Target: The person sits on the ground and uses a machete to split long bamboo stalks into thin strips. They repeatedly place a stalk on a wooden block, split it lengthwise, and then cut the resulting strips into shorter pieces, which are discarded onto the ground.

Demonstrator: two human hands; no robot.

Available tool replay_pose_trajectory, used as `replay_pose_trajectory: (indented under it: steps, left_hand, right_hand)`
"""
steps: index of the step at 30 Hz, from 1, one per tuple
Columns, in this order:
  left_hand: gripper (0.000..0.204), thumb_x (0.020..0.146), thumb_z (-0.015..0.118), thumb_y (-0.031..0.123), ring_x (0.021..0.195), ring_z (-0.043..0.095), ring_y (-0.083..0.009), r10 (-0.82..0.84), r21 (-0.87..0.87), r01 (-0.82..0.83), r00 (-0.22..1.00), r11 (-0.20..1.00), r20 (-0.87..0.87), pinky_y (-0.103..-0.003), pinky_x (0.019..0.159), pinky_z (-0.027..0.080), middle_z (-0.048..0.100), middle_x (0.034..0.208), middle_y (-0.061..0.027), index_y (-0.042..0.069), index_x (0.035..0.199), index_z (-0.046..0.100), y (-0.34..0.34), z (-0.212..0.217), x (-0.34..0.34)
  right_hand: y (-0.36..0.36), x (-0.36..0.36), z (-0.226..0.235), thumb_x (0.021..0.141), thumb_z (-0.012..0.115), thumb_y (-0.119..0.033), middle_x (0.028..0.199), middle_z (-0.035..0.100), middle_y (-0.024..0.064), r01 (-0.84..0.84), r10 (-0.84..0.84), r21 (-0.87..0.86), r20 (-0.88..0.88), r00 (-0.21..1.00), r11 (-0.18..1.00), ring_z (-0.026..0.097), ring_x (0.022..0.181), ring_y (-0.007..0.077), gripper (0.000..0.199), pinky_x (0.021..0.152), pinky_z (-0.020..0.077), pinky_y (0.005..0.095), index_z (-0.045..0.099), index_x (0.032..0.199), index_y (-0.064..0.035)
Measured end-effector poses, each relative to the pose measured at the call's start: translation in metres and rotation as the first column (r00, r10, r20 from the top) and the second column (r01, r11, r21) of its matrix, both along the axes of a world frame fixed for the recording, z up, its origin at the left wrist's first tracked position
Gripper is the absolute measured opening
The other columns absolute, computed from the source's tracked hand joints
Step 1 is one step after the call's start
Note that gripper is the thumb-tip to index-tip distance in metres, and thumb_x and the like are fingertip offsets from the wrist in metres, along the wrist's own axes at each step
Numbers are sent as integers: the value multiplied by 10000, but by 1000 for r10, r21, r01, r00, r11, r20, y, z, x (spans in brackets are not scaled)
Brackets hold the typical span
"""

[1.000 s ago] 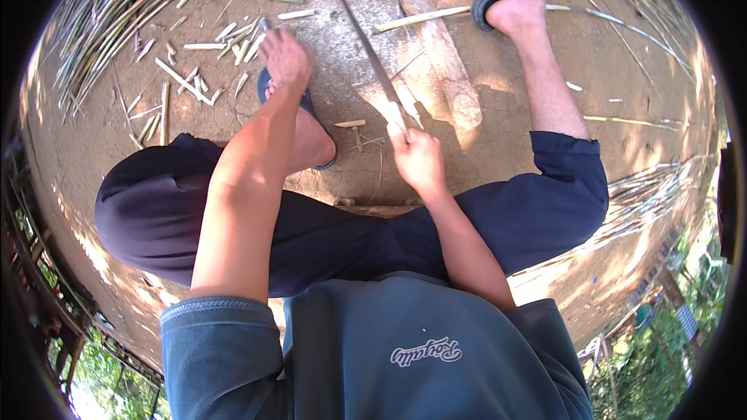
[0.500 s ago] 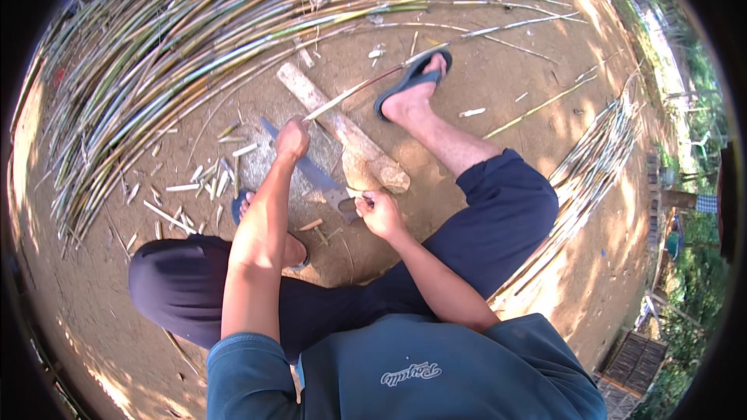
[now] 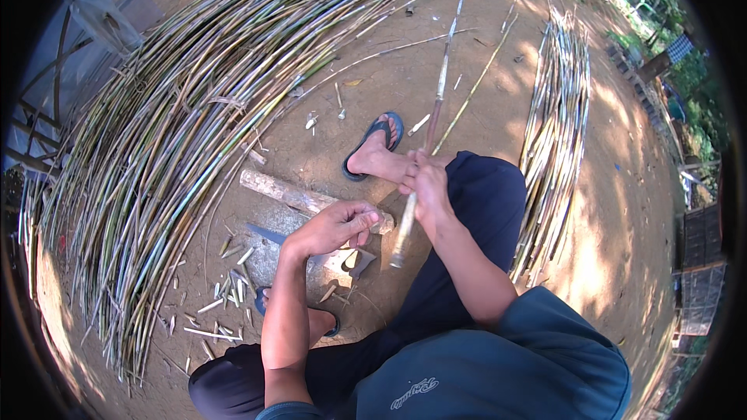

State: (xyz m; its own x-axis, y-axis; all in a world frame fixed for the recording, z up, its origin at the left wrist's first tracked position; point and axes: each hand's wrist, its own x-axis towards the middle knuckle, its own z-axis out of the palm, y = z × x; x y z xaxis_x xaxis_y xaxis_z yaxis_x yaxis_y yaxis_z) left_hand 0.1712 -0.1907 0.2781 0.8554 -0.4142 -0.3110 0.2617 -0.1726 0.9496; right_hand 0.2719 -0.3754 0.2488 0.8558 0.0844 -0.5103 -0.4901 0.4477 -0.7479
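My right hand [image 3: 424, 187] is closed round a thin bamboo pole [image 3: 443, 74]. The pole's cut end points down toward me, and its far part reaches away past my sandalled foot. To the left of it, my left hand [image 3: 336, 227] hovers over a short log [image 3: 274, 189], fingers loosely bent and nothing visible in them. Below that hand a handsaw [image 3: 266, 234] lies beside the log, its blade partly covered by the hand and its handle end nearest me.
A large heap of long bamboo poles [image 3: 194, 101] curves along the left and far side. Short offcuts [image 3: 229, 289] are scattered near my left foot. A tied-looking bundle of thin poles [image 3: 556, 132] lies to the right. One more thin stick [image 3: 478, 82] lies beside the held pole.
My left hand has let go of the pole. My right hand has left the saw handle and now grips the pole, which has swung to the right. The view has turned right.
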Motion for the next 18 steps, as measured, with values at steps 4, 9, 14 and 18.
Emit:
replay_pose_trajectory:
  steps: [4,9,14,18]
  left_hand:
    - [259,974,581,267,652,513,-76,193,46,-205,961,978,199,-240,593,423,555,702,-2,16,1025,620,2,-1,12]
    - [213,976,568,180,649,500,-77,352,35,-362,922,932,162,-235,607,418,552,713,5,-3,1077,608,22,-6,31]
    - [190,962,587,165,644,494,-63,331,28,-337,934,941,135,-229,584,415,552,707,13,0,1052,607,2,-23,35]
    - [190,959,593,171,657,507,-63,266,93,-275,959,957,94,-227,596,426,567,731,9,4,1050,605,1,-24,27]
  right_hand:
    - [-135,-29,71,1005,503,-193,554,312,-81,65,-45,-126,155,987,990,249,399,29,142,361,229,207,533,960,-61]
    - [-249,-62,89,993,543,-209,555,381,-47,138,-91,-440,126,988,887,331,381,57,179,343,277,241,536,866,-82]
    - [-333,-47,62,967,540,-218,551,404,-38,236,-118,-831,205,972,504,369,401,79,188,357,314,273,554,890,-47]
    - [-407,-5,38,946,558,-229,573,439,-13,304,-142,-917,275,951,258,405,416,99,232,359,327,289,582,906,-2]
